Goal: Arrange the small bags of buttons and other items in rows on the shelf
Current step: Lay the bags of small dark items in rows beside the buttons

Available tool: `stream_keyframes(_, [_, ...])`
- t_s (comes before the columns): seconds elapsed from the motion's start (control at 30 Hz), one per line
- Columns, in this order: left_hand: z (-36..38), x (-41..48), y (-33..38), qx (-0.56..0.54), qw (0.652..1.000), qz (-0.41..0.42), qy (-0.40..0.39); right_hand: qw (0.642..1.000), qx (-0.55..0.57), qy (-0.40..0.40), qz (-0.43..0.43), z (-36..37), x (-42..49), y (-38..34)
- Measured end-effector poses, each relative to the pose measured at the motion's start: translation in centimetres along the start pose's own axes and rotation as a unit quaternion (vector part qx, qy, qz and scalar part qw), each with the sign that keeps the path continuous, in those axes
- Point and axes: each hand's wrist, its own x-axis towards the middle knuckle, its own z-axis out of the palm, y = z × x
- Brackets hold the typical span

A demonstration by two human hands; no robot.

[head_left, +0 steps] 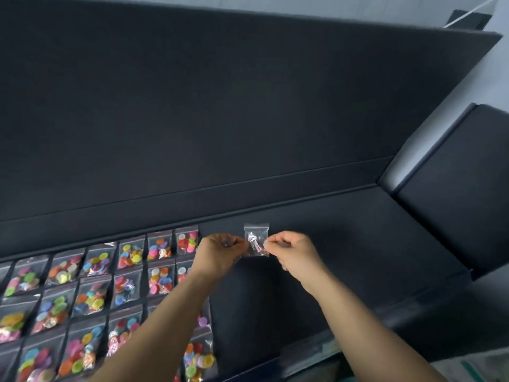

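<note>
Being pinched at one edge by the left hand (223, 248) and at the other by the right hand (292, 250), a small clear bag (256, 238) is held just right of the button bag rows (110, 285), over the dark shelf (344, 244); contact with it cannot be told.
</note>
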Motion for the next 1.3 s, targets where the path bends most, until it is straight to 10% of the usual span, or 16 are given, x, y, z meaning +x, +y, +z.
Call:
stream_keyframes(0.47, [3.9,6.6,-0.8,0.103,0.973,-0.085,0.190,0.986,-0.123,-0.107,-0.037,-0.4,12.2,1.9])
stream_keyframes(1.3, [3.4,7.6,-0.9,0.171,0.961,-0.080,0.203,0.995,-0.019,-0.088,0.053,-1.3,12.3,0.7])
